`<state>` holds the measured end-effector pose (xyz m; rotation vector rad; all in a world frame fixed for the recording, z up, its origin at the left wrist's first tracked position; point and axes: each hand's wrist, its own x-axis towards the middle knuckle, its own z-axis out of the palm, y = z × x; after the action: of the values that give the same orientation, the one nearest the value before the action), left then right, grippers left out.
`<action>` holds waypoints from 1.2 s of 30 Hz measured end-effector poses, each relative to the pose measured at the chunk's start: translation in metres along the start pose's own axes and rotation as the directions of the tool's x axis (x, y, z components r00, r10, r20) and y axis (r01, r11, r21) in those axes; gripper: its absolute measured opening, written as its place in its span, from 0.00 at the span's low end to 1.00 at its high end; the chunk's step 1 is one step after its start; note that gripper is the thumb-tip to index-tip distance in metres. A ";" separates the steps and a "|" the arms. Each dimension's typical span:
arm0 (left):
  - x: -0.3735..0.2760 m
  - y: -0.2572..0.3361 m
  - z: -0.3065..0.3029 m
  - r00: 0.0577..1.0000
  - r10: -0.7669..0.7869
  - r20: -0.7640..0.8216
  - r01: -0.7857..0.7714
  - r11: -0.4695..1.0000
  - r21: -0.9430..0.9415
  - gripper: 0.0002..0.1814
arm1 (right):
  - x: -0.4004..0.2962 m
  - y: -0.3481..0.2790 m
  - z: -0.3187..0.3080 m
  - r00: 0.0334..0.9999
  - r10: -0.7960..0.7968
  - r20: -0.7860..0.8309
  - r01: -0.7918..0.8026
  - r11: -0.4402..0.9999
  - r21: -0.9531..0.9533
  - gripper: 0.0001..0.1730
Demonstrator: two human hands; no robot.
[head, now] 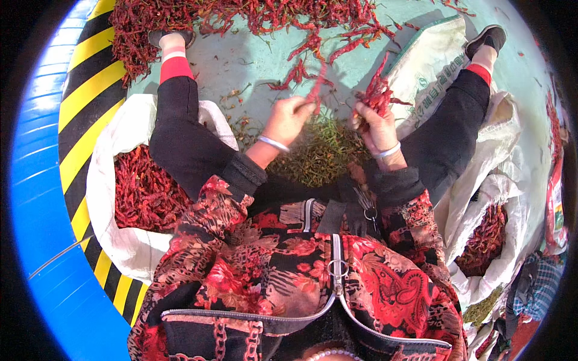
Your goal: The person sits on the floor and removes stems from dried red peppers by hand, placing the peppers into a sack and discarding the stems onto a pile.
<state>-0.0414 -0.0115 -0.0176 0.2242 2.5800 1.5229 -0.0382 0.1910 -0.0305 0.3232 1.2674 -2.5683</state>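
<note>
My left hand (289, 118) pinches a single dried red chili pepper (317, 88) between thumb and fingers; the pepper looks blurred. A bunch of dried red chilies (380, 92) sticks up out of my right hand (375, 124), which is closed around it. Below and between both hands lies a heap of green-brown chili stems (323, 153), on the floor between my legs. A few loose chilies (295, 74) rest on the pale green floor just beyond my left hand.
A large pile of red chilies (253, 13) spreads ahead. An open white woven sack of chilies (101, 198) stands at left, beside a striped blue wall (40, 180). At right are a flat printed sack (429, 67) and another sack with chilies (510, 194). A person's checked clothing (539, 284) shows lower right.
</note>
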 end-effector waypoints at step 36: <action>-0.030 0.014 0.025 0.975 0.208 0.082 -0.222 0.878 0.423 0.17 | -0.015 0.033 0.014 0.976 0.160 0.148 -0.126 0.969 -0.211 0.09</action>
<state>-0.0067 0.0104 -0.0164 0.5965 2.9128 0.9606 -0.0146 0.1624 -0.0420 0.1532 1.3737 -2.2719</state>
